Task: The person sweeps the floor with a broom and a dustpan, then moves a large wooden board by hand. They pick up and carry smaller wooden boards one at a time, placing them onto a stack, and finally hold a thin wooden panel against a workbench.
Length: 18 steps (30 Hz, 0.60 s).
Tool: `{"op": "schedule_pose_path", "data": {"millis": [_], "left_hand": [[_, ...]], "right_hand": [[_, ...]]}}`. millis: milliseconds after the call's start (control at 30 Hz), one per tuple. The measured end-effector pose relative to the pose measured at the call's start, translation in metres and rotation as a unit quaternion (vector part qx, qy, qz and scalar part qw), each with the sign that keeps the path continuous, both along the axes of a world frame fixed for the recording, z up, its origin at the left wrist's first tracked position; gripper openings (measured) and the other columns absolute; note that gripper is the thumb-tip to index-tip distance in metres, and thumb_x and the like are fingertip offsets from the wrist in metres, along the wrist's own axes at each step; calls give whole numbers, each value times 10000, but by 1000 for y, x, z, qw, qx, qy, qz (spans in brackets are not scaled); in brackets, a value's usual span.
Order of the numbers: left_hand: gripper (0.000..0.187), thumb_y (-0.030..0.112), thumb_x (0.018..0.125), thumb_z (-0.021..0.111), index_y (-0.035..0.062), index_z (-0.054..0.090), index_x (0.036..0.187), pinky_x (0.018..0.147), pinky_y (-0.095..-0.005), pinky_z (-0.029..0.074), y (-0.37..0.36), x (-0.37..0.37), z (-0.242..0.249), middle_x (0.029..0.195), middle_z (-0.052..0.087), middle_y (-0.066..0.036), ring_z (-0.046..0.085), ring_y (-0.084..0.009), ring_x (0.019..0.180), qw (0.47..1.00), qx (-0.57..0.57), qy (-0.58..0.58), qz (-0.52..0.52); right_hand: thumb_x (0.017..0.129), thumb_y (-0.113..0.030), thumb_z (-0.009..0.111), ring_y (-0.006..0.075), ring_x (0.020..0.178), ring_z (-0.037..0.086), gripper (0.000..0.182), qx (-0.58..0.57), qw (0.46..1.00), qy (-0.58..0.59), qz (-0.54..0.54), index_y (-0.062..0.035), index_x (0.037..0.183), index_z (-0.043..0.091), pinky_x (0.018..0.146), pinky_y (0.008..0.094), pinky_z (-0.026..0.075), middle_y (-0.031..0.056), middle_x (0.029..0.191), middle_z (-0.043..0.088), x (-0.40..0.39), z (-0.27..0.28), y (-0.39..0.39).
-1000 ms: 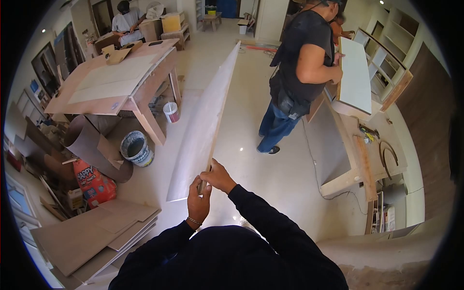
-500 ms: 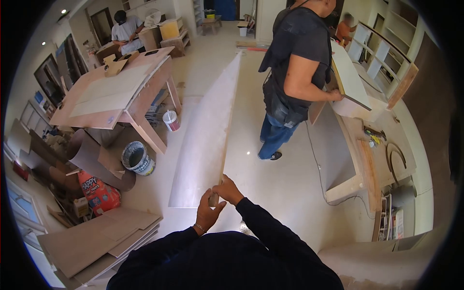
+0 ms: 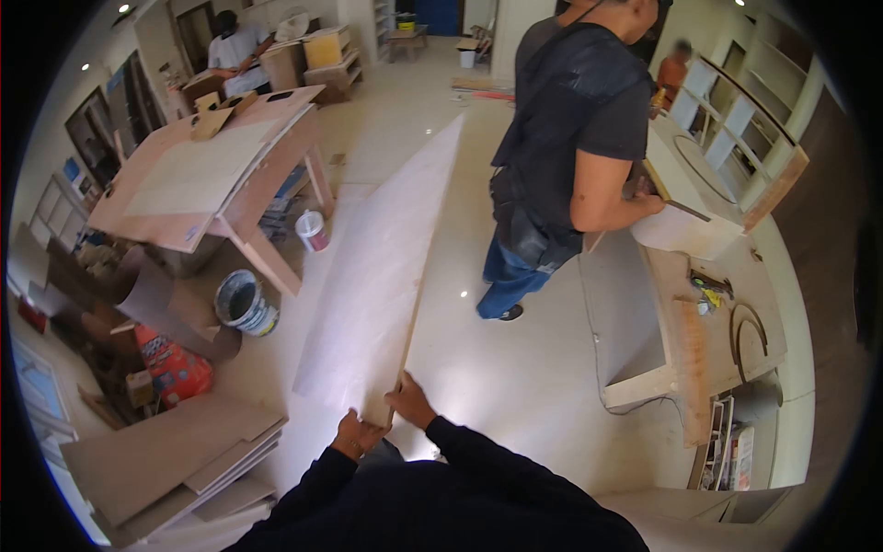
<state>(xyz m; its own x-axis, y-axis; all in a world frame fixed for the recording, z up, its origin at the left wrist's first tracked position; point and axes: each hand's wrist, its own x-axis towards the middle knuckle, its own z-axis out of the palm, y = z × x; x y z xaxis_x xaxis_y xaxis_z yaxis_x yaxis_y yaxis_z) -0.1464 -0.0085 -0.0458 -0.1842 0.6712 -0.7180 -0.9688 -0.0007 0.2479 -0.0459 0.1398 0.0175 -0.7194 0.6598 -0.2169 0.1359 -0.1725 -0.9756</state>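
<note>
A long pale board (image 3: 382,267) stretches forward from my body, tilted, narrowing to a point at its far end. My left hand (image 3: 360,435) is closed on its near bottom edge. My right hand (image 3: 411,401) grips the right edge near the same corner, a little farther forward. The fingertips of both hands are partly hidden by the board. A co-worker in dark clothes (image 3: 575,129) stands to the right of the board, bent over a white panel piece (image 3: 690,175) with hands on its edge.
At the left stands a wooden table (image 3: 207,170), with a bucket (image 3: 246,304) and a paint can (image 3: 312,230) beside it. Stacked boards (image 3: 175,451) lie at the lower left. A workbench (image 3: 717,322) and a cable (image 3: 596,340) are at the right. Two more people are farther back.
Both my hands have moved closer to my body and apart, and the board's near end has come with them, showing more of its face. The co-worker leans farther over the panel.
</note>
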Motion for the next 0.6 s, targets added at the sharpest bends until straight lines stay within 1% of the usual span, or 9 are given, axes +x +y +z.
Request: {"op": "schedule_pose_path", "data": {"millis": [133,167,300,367,433,467,500,533,600], "left_hand": [[460,368,854,420,-5,497,1112,847,-304,463,-9,-21,-60,1086,587,-156,558,-225,1030,742,-104,536,-389],[480,425,726,590,-6,589,938,763,-347,499,32,7,93,922,644,-159,613,-275,911,539,-260,630,-496],[482,433,641,674,-3,616,837,680,-397,510,37,-4,77,830,645,-184,627,-336,797,556,-152,654,-490],[482,431,648,673,-2,613,850,668,-403,510,29,-5,49,827,642,-189,625,-342,797,601,-129,654,-440],[601,454,629,694,-59,568,915,668,-389,503,23,-7,2,827,629,-197,618,-343,805,521,-199,630,-540],[601,454,629,694,-59,568,915,668,-389,503,20,-2,-10,827,629,-197,618,-343,805,527,-208,624,-538],[595,436,621,704,-59,574,924,678,-382,504,18,1,-20,833,625,-199,616,-342,819,512,-207,636,-539],[589,418,614,713,-59,579,933,689,-376,505,17,3,-27,839,620,-200,615,-341,832,496,-207,649,-538],[634,394,615,718,-81,531,990,714,-376,502,3,4,-43,885,609,-210,610,-336,859,466,-223,637,-572]], "right_hand": [[700,-120,571,198,944,534,612,-11,998,-18,53,7,1258,354,811,325,445,142,1059,540,1,-2,9],[713,-138,585,206,986,525,641,-38,994,-33,93,-3,1288,332,848,328,431,149,1110,528,3,1,13],[763,-249,619,232,1062,498,701,3,986,-17,166,-29,1339,286,916,333,389,151,1216,486,18,25,47],[785,-384,622,250,1119,474,742,26,898,-163,409,-52,1355,282,963,331,349,147,1268,461,21,38,87],[836,-411,553,250,1101,501,536,39,847,-206,489,-88,1252,451,934,325,381,142,1207,518,23,28,138],[857,-376,534,269,1056,524,447,334,801,20,496,-109,1213,491,904,325,407,128,1175,544,40,-64,171],[845,-349,560,298,1047,523,475,443,752,-87,481,-59,1212,476,890,325,422,146,1160,548,42,-89,202],[823,-342,593,303,1100,496,568,143,900,-312,269,25,1226,435,917,320,403,198,1173,525,37,-58,217],[787,-338,635,277,1180,439,723,206,928,-288,112,95,1275,323,947,303,372,244,1257,438,32,-78,282]]}}
